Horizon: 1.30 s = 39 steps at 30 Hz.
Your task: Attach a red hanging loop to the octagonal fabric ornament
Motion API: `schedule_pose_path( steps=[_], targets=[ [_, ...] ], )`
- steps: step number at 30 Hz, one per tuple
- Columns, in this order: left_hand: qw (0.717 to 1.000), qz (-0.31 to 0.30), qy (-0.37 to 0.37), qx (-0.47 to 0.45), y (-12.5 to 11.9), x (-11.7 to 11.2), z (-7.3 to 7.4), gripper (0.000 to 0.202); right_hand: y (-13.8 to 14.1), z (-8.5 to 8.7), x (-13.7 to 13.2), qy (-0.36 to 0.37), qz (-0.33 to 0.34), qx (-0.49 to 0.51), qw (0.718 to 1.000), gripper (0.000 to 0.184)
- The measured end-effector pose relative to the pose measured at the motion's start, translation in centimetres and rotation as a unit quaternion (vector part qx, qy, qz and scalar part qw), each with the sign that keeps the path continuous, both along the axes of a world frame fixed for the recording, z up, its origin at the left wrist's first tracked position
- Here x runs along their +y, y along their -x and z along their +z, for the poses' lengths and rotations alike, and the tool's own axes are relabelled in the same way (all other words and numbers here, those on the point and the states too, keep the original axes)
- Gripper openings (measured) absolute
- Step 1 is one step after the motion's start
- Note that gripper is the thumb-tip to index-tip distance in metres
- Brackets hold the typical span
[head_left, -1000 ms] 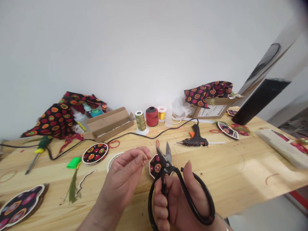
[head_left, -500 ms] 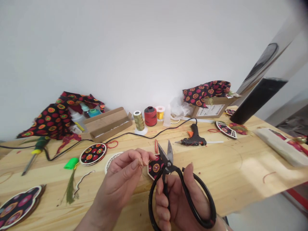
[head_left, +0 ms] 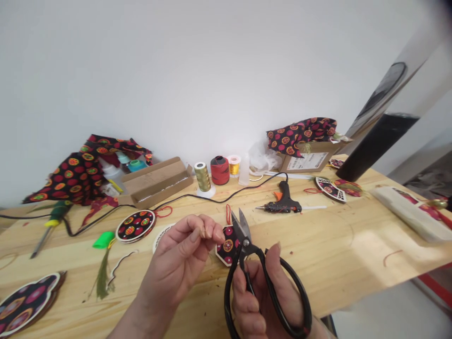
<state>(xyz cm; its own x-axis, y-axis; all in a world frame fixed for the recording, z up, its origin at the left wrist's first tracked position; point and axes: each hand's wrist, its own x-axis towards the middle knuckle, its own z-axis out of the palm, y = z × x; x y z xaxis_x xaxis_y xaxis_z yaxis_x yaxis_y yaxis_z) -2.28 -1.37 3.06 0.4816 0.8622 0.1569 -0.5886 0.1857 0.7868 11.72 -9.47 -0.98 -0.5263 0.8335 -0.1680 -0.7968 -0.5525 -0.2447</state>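
Black-handled scissors are gripped in my right hand, blades pointing up and slightly parted. To their left, my left hand is closed in a pinch with fingertips together; whatever it holds is too small to make out. Behind the blades lies a hexagonal ornament with dark patterned fabric and a red loop, partly covered by the scissors and fingers. A pale openwork piece shows behind my left hand, mostly hidden.
A glue gun lies beyond my right hand, its cord crossing the table. Thread spools, an open cardboard box and patterned cloth line the wall. Left are a round ornament, a green tassel and a screwdriver.
The scissor blades have come closer together, and my right fingers have shifted on the handles. My left hand keeps its pinch, nearly in place.
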Motion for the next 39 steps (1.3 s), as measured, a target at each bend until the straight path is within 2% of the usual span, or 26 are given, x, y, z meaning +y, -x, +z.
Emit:
schedule_pose_path(
  steps=[4, 7, 9, 10, 11, 12, 13, 15, 16, 17, 18, 19, 20, 23, 26, 29, 31, 33, 34, 35, 36, 38, 39],
  targets=[
    [1.000, 0.003, -0.006, 0.002, 0.0, 0.1, 0.0, 0.015, -0.2, -0.2, -0.2, 0.032, 0.003, -0.013, 0.999, 0.065],
    [1.000, 0.004, -0.004, -0.001, -0.1, 0.2, 0.0, 0.016, -0.5, -0.2, -0.4, 0.022, -0.022, -0.055, 0.998, 0.064],
    [1.000, 0.006, -0.001, -0.002, -0.1, 0.4, -0.1, 0.016, -1.4, 0.0, -0.6, 0.005, -0.058, -0.130, 0.990, 0.065],
    [1.000, 0.008, 0.003, -0.003, -0.1, 0.5, -0.1, 0.015, -2.2, 0.2, -0.8, -0.013, -0.087, -0.199, 0.976, 0.065],
    [1.000, 0.009, 0.004, -0.004, -0.1, 0.5, -0.2, 0.015, -3.2, 0.4, -0.9, -0.037, -0.118, -0.292, 0.948, 0.065],
    [1.000, 0.011, 0.007, -0.004, -0.1, 0.6, -0.2, 0.014, -4.5, 0.7, -1.1, -0.071, -0.159, -0.411, 0.895, 0.064],
    [1.000, 0.012, 0.009, -0.004, 0.0, 0.6, -0.2, 0.014, -6.0, 1.0, -1.3, -0.124, -0.186, -0.547, 0.807, 0.060],
    [1.000, 0.017, 0.010, -0.006, 0.0, 0.6, -0.2, 0.014, -9.4, 1.7, -1.8, -0.125, -0.197, -0.792, 0.565, 0.046],
    [1.000, 0.019, 0.011, -0.007, 0.0, 0.6, -0.2, 0.013, -11.1, 1.9, -2.0, -0.086, -0.194, -0.878, 0.430, 0.044],
    [1.000, 0.021, 0.013, -0.007, 0.0, 0.6, -0.2, 0.012, -12.7, 2.2, -2.2, -0.028, -0.171, -0.934, 0.312, 0.043],
    [1.000, 0.023, 0.015, -0.006, 0.0, 0.6, -0.2, 0.011, -14.1, 2.3, -2.4, 0.013, -0.128, -0.962, 0.239, 0.043],
    [1.000, 0.025, 0.018, -0.004, 0.0, 0.6, -0.2, 0.010, -15.4, 2.4, -2.7, 0.044, -0.082, -0.975, 0.201, 0.043],
    [0.999, 0.025, 0.021, 0.000, 0.0, 0.6, -0.1, 0.009, -16.5, 2.5, -2.8, 0.070, -0.044, -0.979, 0.185, 0.044],
    [0.999, 0.026, 0.026, 0.010, -0.1, 0.6, -0.2, 0.008, -18.5, 2.4, -3.2, 0.089, 0.013, -0.975, 0.204, 0.043],
    [0.999, 0.031, 0.028, 0.019, -0.1, 0.7, -0.2, 0.008, -19.4, 2.3, -3.4, 0.061, 0.024, -0.973, 0.220, 0.041],
    [0.999, 0.034, 0.027, 0.019, -0.2, 0.8, -0.2, 0.008, -19.7, 2.5, -3.3, 0.043, 0.023, -0.974, 0.221, 0.040],
    [0.999, 0.030, 0.025, 0.014, -0.2, 0.8, -0.1, 0.008, -19.4, 2.7, -3.1, 0.025, 0.001, -0.981, 0.194, 0.038],
    [0.999, 0.020, 0.026, 0.012, -0.2, 0.7, -0.1, 0.009, -18.3, 2.9, -2.7, -0.031, -0.075, -0.984, 0.159, 0.033],
    [0.999, 0.014, 0.026, 0.013, -0.3, 0.7, -0.1, 0.010, -17.3, 3.0, -2.2, -0.073, -0.133, -0.976, 0.158, 0.032],
    [1.000, 0.009, 0.025, 0.014, -0.3, 0.7, -0.1, 0.010, -16.1, 3.2, -1.7, -0.126, -0.193, -0.956, 0.184, 0.030],
    [1.000, 0.003, 0.024, 0.016, -0.3, 0.6, -0.1, 0.012, -14.6, 3.4, -1.1, -0.188, -0.232, -0.921, 0.251, 0.029],
    [1.000, -0.004, 0.018, 0.016, -0.2, 0.6, -0.1, 0.013, -11.1, 3.7, 0.4, -0.283, -0.244, -0.831, 0.412, 0.024],
    [1.000, -0.007, 0.015, 0.016, -0.2, 0.6, -0.1, 0.013, -9.3, 3.9, 1.2, -0.314, -0.254, -0.782, 0.475, 0.022]
  ],
)
